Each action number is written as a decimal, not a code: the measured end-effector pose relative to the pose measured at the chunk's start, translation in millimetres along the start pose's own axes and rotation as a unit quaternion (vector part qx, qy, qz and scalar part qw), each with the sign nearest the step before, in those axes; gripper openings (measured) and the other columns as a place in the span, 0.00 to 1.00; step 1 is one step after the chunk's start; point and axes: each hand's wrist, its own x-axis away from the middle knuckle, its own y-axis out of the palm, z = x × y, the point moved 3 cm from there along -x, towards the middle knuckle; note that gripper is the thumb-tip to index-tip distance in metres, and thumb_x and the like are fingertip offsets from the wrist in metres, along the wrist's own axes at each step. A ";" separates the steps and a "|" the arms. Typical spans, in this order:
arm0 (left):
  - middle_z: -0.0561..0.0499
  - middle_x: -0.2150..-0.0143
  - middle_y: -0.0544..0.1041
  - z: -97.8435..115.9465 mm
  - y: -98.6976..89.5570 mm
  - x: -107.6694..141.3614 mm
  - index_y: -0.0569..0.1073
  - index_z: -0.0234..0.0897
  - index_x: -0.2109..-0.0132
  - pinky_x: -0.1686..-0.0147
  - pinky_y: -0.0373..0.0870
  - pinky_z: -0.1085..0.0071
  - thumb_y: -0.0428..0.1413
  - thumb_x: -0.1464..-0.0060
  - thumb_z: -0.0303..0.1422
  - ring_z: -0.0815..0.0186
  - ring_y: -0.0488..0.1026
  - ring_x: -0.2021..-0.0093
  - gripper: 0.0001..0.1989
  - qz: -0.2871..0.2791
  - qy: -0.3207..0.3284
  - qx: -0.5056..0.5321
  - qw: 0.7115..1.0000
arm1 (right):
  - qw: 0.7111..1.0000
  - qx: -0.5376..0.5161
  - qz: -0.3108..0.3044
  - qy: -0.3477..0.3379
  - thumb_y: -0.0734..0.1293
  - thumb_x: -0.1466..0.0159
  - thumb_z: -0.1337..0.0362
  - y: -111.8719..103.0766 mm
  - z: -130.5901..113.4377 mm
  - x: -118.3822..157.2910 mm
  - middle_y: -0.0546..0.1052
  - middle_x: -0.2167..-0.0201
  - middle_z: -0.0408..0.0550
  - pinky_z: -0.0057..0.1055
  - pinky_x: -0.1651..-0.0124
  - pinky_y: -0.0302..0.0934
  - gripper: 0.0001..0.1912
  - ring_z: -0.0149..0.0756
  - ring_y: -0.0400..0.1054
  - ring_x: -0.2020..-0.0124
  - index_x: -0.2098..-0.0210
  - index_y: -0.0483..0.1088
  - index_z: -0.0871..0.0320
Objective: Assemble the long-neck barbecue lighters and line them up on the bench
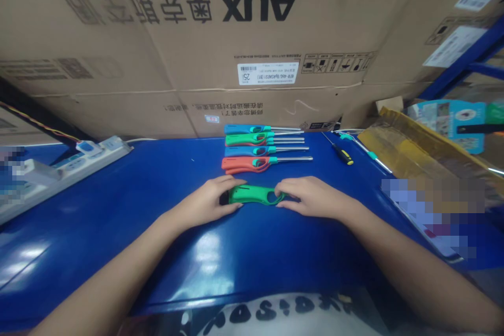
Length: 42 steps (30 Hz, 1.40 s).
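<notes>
A green lighter handle (254, 195) lies level between my two hands, just above or on the blue table. My left hand (210, 199) grips its left end, thumb below and fingers above. At its right end, around the trigger loop, my right hand (305, 197) is closed with thumb and fingers; no metal rod shows there. Beyond my hands several long-nosed lighters lie in a stack of rows, rods pointing right: an orange one (244, 163) nearest, then a blue one (240, 151), a green one (241, 139) and another blue one (237, 129) at the back.
A large cardboard box (197, 73) stands behind the blue table (252, 252). To the left lies a white power strip (90, 153) with plugs. On the right are a black and yellow screwdriver (345, 156), a loose metal rod (378, 161) and an open carton with yellow tape (417, 152).
</notes>
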 end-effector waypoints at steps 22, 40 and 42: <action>0.48 0.56 0.75 4.0 19.7 -3.8 0.68 0.39 0.37 0.59 0.75 0.69 0.58 0.37 0.37 0.66 0.74 0.62 0.23 0.074 0.005 0.019 0.997 | 0.992 0.062 0.107 0.032 0.59 0.27 0.59 -13.6 15.8 6.2 0.73 0.57 0.48 0.31 0.61 0.61 0.09 0.36 0.70 0.62 0.58 0.68 0.55; 0.44 0.48 0.76 7.2 18.8 -5.0 0.73 0.37 0.44 0.49 0.74 0.61 0.59 0.36 0.38 0.60 0.75 0.52 0.17 0.151 0.018 -0.008 0.988 | 0.998 0.038 0.024 0.045 0.63 0.29 0.57 -0.8 9.6 1.6 0.76 0.67 0.44 0.29 0.67 0.53 0.13 0.33 0.67 0.69 0.67 0.70 0.56; 0.44 0.49 0.77 14.4 16.9 -4.5 0.74 0.38 0.45 0.45 0.72 0.58 0.58 0.36 0.38 0.58 0.73 0.47 0.15 0.156 0.033 -0.021 0.987 | 0.997 0.047 0.040 0.039 0.63 0.29 0.54 -4.0 11.1 2.8 0.75 0.69 0.43 0.29 0.68 0.51 0.15 0.32 0.66 0.70 0.68 0.69 0.56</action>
